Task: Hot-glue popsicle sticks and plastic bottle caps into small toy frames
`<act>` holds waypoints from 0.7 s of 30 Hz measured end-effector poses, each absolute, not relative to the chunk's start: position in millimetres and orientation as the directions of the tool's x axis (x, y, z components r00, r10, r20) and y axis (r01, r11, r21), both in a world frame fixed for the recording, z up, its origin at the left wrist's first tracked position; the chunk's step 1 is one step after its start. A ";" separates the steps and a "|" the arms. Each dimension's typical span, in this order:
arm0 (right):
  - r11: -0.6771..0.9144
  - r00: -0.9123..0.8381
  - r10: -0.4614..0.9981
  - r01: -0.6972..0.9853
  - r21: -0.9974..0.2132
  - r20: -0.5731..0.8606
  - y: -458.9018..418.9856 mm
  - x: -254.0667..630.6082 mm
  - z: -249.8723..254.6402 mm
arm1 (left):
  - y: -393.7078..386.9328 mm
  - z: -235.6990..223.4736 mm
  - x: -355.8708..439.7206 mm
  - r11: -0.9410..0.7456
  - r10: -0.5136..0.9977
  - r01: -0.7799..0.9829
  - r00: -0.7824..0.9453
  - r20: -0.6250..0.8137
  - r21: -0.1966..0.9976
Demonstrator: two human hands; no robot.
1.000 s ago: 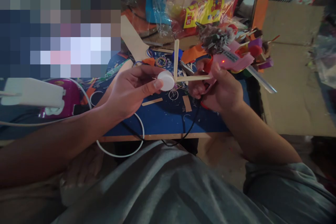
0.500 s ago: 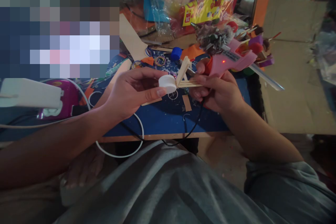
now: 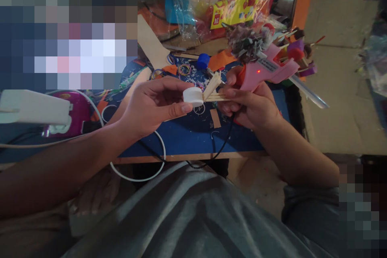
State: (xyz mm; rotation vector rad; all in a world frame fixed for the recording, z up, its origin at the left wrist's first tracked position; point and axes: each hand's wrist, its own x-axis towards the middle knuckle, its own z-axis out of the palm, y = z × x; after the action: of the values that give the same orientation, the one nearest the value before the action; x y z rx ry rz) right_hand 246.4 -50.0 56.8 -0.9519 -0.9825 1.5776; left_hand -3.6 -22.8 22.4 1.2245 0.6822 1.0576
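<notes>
- Pink glue gun (image 3: 261,68), its red light lit, was held in the right hand (image 3: 256,109) above the blue table (image 3: 193,141); its hot end probably needed to stay well off the fingers.
- Wooden stick frame (image 3: 213,84), bent to an angle, was pinched between the right thumb and fingers, best gripped without twisting.
- White round cap (image 3: 193,96) was pinched by the left hand (image 3: 151,105), right beside the frame's corner; contact was unclear. Square, steady alignment seemed wisest.
</notes>
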 end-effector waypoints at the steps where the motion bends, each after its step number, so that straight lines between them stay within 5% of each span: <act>1: -0.150 -0.185 0.978 -0.328 -0.933 -0.093 -50.1 246.5 56.9 | -20.9 21.2 -3.9 -0.041 0.902 -0.281 0.402 0.156 0.959; 14: 0.071 -0.202 0.971 -0.269 -0.961 0.128 -55.1 260.1 35.8 | -10.4 9.3 -12.8 -0.535 0.710 -0.206 0.416 0.568 0.819; 21: 0.134 -0.265 0.949 -0.155 -0.979 0.172 -56.4 260.9 27.3 | -4.1 6.9 -11.3 -0.767 0.521 -0.166 0.404 0.752 0.620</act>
State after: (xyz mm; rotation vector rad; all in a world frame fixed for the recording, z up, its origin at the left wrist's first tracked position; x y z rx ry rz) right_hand 260.9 -56.4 27.3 -0.8480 -1.3744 1.3510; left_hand -11.3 -4.1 6.9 2.0316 0.3010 1.4022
